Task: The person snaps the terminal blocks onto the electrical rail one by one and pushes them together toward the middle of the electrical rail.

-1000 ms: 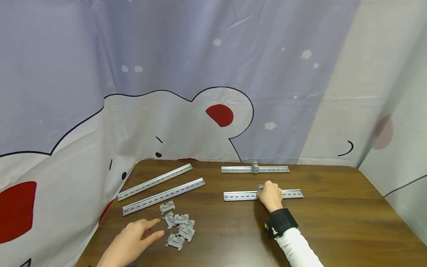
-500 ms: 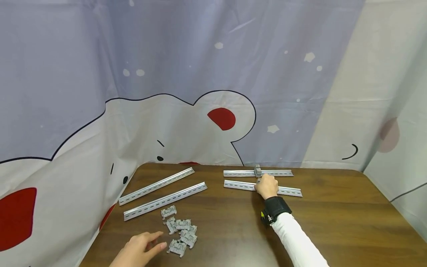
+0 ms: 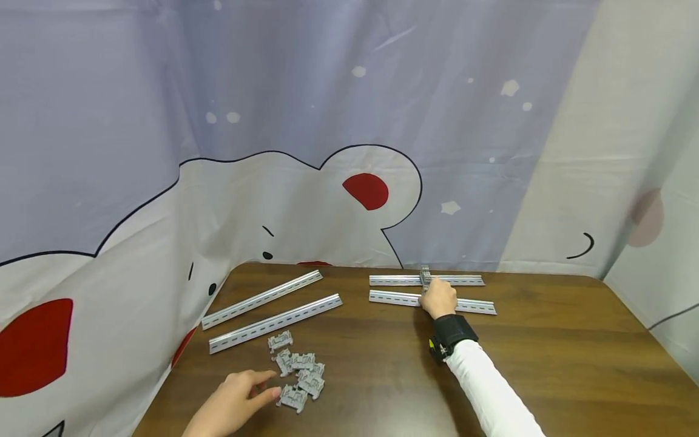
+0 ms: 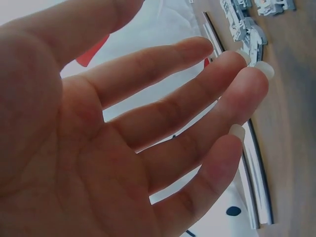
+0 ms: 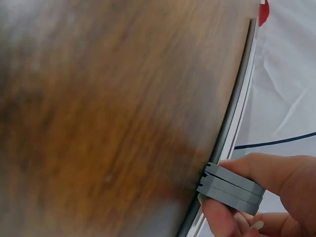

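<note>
My right hand (image 3: pixel 438 298) pinches grey terminal blocks (image 5: pixel 231 188) between thumb and fingers. These blocks sit side by side on the nearer right-hand metal DIN rail (image 3: pixel 477 306), partly covered by the hand in the head view. Just behind lies the farther right-hand rail (image 3: pixel 394 280), carrying its own upright grey terminal blocks (image 3: pixel 425 274) at mid-length. At the left, my left hand (image 3: pixel 232 397) hovers with fingers spread beside a loose pile of grey terminal blocks (image 3: pixel 310 382). Nothing is in its palm in the left wrist view.
Two more slotted DIN rails, the farther one (image 3: pixel 262 299) and the nearer one (image 3: pixel 275 323), lie slanted on the left of the wooden table (image 3: pixel 377 376). A patterned curtain (image 3: pixel 284 206) hangs right behind the table's back edge.
The right hand has moved the nearer right-hand rail away from me, close to the farther one, and the rail has turned slightly. The left hand stays by the loose terminal blocks.
</note>
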{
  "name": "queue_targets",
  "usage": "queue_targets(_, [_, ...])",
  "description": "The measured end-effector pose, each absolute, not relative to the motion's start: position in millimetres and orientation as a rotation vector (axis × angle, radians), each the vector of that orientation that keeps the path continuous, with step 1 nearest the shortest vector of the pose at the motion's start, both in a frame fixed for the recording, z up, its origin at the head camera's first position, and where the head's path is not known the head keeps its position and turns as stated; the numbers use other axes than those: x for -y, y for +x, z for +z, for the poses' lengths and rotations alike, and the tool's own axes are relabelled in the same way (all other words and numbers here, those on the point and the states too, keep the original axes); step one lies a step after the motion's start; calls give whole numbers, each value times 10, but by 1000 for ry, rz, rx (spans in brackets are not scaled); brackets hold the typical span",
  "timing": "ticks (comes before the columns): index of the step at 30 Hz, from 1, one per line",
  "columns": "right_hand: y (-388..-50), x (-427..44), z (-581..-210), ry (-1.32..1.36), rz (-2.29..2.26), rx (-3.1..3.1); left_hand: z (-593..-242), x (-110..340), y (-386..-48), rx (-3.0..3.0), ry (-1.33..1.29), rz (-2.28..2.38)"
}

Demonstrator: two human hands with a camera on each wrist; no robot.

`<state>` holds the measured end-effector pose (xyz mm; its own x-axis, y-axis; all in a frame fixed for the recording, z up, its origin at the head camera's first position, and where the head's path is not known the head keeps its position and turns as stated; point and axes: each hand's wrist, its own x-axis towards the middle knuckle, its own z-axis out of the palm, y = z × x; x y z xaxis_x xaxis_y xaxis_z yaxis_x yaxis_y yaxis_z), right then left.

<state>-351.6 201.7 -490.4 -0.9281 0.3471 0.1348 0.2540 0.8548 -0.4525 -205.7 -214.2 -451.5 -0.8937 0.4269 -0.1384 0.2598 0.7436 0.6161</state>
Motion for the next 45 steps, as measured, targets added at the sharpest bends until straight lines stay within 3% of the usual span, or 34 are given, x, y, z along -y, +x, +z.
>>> queue_targets(7, [-3567,-2018,-4934,-420,631,2833,-4475,2191,-2407,-2769,639,812])
queue_targets(14, [-3608,-2024,-4944,-347,636,2817,-4617,2176,-2933,-2996,505,603])
queue_targets(23, [-3283,-1952,-4957,-251,575,2728,-4816,2183,-3270,-3185,453,189])
queue_targets(29, [-3042,-1860,-4924,-151,713,2717,-4874,2321,-3288,-3186,462,151])
queue_targets(34, [-2952,-1516,-4895,257,668,2733,-4902,2372,-3216,-3211,488,192])
queue_targets(39, [-3112,-887,-4816,796,635,2839,-4873,2190,-2982,-3242,505,358])
queue_targets(45, [-3386,-341,-4845,839,472,3089,-4857,1852,-2584,-3192,587,529])
